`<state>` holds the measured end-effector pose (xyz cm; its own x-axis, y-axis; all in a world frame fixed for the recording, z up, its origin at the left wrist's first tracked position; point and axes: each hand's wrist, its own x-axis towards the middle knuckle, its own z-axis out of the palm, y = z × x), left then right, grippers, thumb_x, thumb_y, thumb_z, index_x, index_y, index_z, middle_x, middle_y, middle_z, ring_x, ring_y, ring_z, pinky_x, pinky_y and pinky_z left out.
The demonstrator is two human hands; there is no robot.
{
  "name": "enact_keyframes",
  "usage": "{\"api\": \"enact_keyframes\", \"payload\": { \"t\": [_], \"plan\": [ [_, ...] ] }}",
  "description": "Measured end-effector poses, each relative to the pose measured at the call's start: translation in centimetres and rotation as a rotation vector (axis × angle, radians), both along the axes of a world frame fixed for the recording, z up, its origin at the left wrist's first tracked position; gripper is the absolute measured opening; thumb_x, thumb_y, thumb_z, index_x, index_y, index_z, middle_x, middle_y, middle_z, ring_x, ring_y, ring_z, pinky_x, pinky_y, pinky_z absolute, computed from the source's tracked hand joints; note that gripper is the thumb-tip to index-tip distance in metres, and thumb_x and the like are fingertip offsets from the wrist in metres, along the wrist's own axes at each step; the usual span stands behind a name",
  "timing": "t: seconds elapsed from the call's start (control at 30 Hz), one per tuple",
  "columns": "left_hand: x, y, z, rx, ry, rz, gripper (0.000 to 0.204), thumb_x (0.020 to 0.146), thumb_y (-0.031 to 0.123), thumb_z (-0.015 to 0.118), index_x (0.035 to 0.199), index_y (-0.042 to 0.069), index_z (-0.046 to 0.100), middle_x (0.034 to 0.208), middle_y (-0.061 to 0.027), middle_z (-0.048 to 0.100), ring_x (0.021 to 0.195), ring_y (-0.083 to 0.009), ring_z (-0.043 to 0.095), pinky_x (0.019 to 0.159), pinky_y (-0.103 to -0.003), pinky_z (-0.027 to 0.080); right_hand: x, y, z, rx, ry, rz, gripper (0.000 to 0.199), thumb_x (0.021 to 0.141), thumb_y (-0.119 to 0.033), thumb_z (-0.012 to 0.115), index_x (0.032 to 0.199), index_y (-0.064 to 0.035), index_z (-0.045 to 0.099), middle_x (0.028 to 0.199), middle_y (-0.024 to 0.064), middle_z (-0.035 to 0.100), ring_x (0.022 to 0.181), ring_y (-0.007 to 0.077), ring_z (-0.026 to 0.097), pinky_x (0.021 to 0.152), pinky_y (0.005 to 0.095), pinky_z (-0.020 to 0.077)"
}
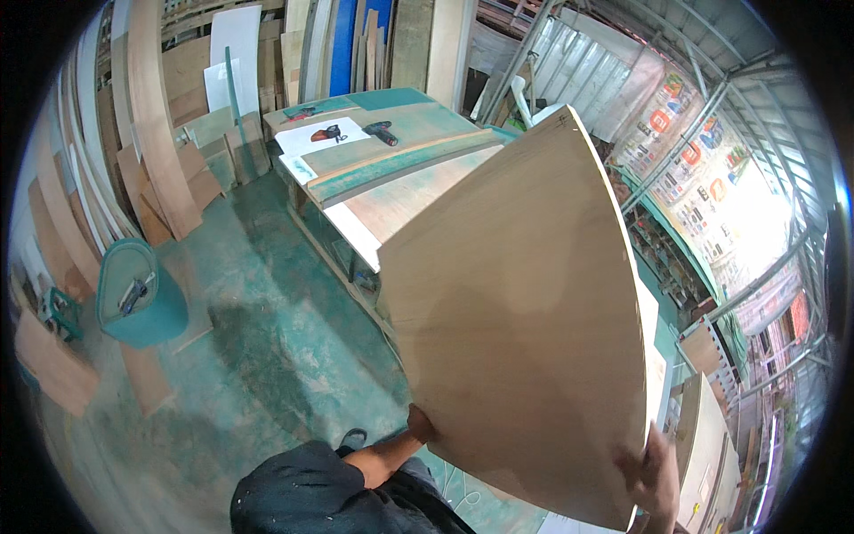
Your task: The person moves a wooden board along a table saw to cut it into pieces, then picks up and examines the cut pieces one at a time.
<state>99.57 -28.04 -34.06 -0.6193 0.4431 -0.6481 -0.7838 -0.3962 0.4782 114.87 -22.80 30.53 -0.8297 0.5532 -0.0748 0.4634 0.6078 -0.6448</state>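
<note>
A large, thin brown plywood panel point(525, 303) stands tilted in front of me and takes up the middle of the view. My left hand point(422, 424) is closed on its lower left edge, with the fingers mostly hidden behind the board. At the lower right edge, my right hand point(654, 473) is wrapped round the rim, and its fingers lie over the near face, a little blurred. Behind the panel stands a workbench point(418, 120) with a green and wood top, partly covered by the board. A dark cordless drill point(381, 133) lies on the bench.
An orange and black tool point(327, 133) shows on white paper point(298, 138) on the bench. A teal bin point(147, 307) with tools on top stands on the left floor. Tall boards point(151, 116) lean along the back left. More panels point(703, 445) lie at lower right.
</note>
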Motion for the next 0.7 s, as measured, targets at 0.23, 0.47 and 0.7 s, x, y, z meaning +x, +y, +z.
{"api": "enact_keyframes", "payload": {
  "t": [0.23,0.47,0.7],
  "plan": [
    [0.1,-3.8,0.0,-0.264,0.744,0.339,0.039,0.097,0.033,0.055,0.123,0.005,0.063,0.107,-0.0144,0.072,0.090,-0.0270,0.071,0.074,-0.045,0.056,9.3,-7.7,-2.9,0.399,0.219,0.002,0.059,0.089,-0.012,0.072,0.141,-0.0087,0.045,0.126,0.0168,0.060,0.111,0.0286,0.060,0.097,0.0430,0.0487],
    [6.5,-4.5,-0.6,-0.180,0.432,0.280,0.030,0.098,0.030,0.052,0.111,0.006,0.063,0.095,-0.0135,0.068,0.079,-0.0246,0.067,0.065,-0.044,0.052,10.8,-6.9,-4.8,0.283,0.291,0.078,0.041,0.074,-0.020,0.083,0.108,-0.0059,0.064,0.091,0.0149,0.069,0.086,0.0316,0.069,0.073,0.0389,0.0545],
    [20.5,-14.3,-8.5,-0.116,-0.114,-0.174,0.028,0.099,0.028,0.047,0.097,0.003,0.059,0.081,-0.0122,0.061,0.067,-0.0240,0.061,0.057,-0.040,0.047,25.1,1.1,-12.6,0.201,0.298,0.098,0.028,0.077,-0.026,0.073,0.086,-0.0080,0.054,0.072,0.0130,0.060,0.068,0.0392,0.061,0.058,0.0489,0.0457]
  ]
}}
